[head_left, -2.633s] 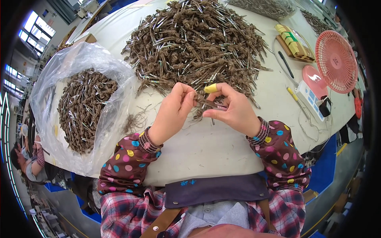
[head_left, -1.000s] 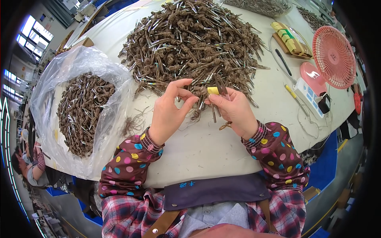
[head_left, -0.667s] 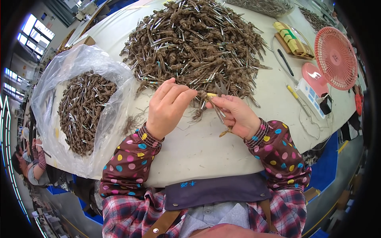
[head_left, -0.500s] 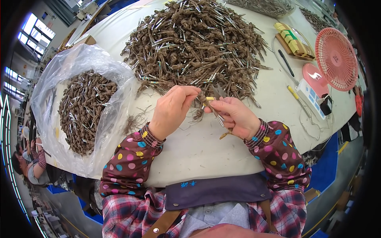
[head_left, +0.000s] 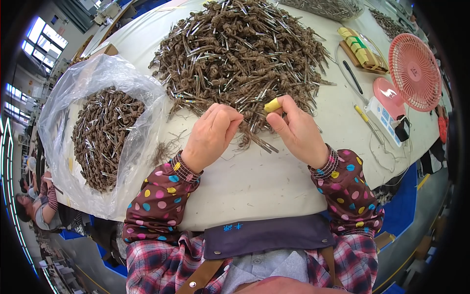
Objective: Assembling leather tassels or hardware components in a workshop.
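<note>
My left hand (head_left: 209, 136) is closed in a pinch at the front of a large heap of knotted brown cords (head_left: 240, 59) with silver metal tips. At its fingertips is one knotted cord (head_left: 255, 135), its metal tips pointing down and to the right. What lies inside the pinch is partly hidden. My right hand (head_left: 299, 134) is just right of that cord, thumb and index finger apart, with yellow tape (head_left: 272, 105) wrapped round the index fingertip. Nothing shows between those two fingers; the other fingers are mostly hidden behind the hand.
A clear plastic bag (head_left: 147, 93) on the left holds more knotted cords. To the right stand a pink fan (head_left: 415, 72), a white power strip (head_left: 384, 120), a yellow-handled tool (head_left: 368, 125), a black pen (head_left: 352, 78) and yellow-wrapped bundles (head_left: 360, 48). Loose fibres (head_left: 164, 152) lie near the bag.
My right hand has moved up and away from the cord, and its thumb and index finger have parted. The dark blade by its fingers no longer shows. My left hand has barely moved.
</note>
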The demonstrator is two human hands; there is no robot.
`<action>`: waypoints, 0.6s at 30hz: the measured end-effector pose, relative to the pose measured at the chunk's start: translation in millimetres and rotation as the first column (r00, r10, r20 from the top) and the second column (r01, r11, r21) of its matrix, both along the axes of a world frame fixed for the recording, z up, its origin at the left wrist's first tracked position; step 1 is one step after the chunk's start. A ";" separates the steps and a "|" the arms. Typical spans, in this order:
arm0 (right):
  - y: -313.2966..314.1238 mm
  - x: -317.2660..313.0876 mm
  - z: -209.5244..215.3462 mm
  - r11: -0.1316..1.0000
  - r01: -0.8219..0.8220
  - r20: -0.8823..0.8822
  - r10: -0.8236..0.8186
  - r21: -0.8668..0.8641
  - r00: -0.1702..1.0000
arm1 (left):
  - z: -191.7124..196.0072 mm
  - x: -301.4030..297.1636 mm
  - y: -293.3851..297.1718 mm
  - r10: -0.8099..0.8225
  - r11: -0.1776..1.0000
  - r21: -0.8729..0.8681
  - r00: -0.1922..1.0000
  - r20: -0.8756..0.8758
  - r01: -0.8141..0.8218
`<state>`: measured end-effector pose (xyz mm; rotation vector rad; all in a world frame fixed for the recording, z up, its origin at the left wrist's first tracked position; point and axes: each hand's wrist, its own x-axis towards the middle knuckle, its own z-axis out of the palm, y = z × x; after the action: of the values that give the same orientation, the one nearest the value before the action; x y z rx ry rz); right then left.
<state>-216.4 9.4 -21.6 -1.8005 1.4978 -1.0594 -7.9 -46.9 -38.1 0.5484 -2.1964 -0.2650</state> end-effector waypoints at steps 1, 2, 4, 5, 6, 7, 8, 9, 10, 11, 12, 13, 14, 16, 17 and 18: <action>1.4 1.4 0.0 1.000 0.003 0.000 -0.003 0.001 1.000 | 0.9 -1.2 0.2 0.010 1.000 -0.024 1.000 0.020 -0.010; 2.4 2.6 0.0 0.995 -0.029 -0.092 0.020 -0.095 0.996 | 1.2 -2.2 0.3 0.021 0.999 -0.048 0.999 0.040 -0.019; 2.8 4.9 0.9 0.980 -0.068 -0.183 0.033 -0.186 0.983 | 0.5 -2.9 1.1 0.019 0.998 -0.059 0.998 0.052 -0.016; 2.2 5.9 2.4 0.972 -0.088 -0.231 0.037 -0.216 0.972 | 0.2 -2.9 1.6 0.019 0.997 -0.072 0.998 0.064 -0.015; 1.5 6.2 3.2 0.963 -0.110 -0.279 0.038 -0.246 0.960 | 0.4 -2.7 2.1 0.018 0.997 -0.071 0.998 0.065 -0.013; 0.4 5.6 2.7 0.964 -0.107 -0.278 0.036 -0.245 0.960 | 0.4 -2.8 2.4 0.019 0.997 -0.072 0.997 0.076 -0.013; -0.9 5.1 2.1 0.957 -0.123 -0.314 0.035 -0.264 0.949 | 0.4 -2.9 2.7 0.020 0.997 -0.072 0.996 0.086 -0.014; -1.7 4.8 1.6 0.949 -0.140 -0.350 0.034 -0.283 0.936 | 0.3 -3.2 3.3 0.018 0.997 -0.071 0.996 0.087 -0.012; -1.8 4.9 2.1 0.949 -0.140 -0.349 0.034 -0.283 0.936 | 0.6 -3.4 4.5 0.017 0.997 -0.074 0.996 0.093 -0.010; -1.8 4.9 3.2 0.950 -0.152 -0.366 0.044 -0.273 0.930 | 1.0 -3.4 5.2 0.016 0.997 -0.077 0.995 0.099 -0.009; -1.9 4.9 4.4 0.951 -0.164 -0.382 0.054 -0.262 0.923 | 1.3 -3.0 5.4 0.018 0.997 -0.076 0.995 0.100 -0.010; -1.9 4.3 4.9 0.952 -0.163 -0.382 0.053 -0.260 0.923 | 0.7 -3.3 5.2 0.011 0.997 -0.071 0.994 0.106 -0.003; -2.1 3.6 5.5 0.948 -0.177 -0.409 0.056 -0.264 0.911 | 0.1 -3.5 5.1 0.004 0.998 -0.065 0.994 0.112 0.003; -2.6 3.7 5.2 0.944 -0.192 -0.435 0.060 -0.267 0.898 | 0.3 -4.3 5.6 -0.005 0.997 -0.069 0.993 0.116 0.013; -2.8 3.9 5.0 0.933 -0.191 -0.437 0.042 -0.304 0.898 | 0.6 -4.7 5.8 -0.013 0.997 -0.075 0.993 0.119 0.022; -3.0 4.2 4.7 0.921 -0.190 -0.438 0.024 -0.341 0.899 | -0.4 -5.1 5.5 -0.013 0.997 -0.075 0.993 0.120 0.022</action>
<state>-212.3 6.4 -16.9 -2.4913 1.4772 -0.9869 -13.0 -41.4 -38.4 0.5151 -2.3179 -0.1605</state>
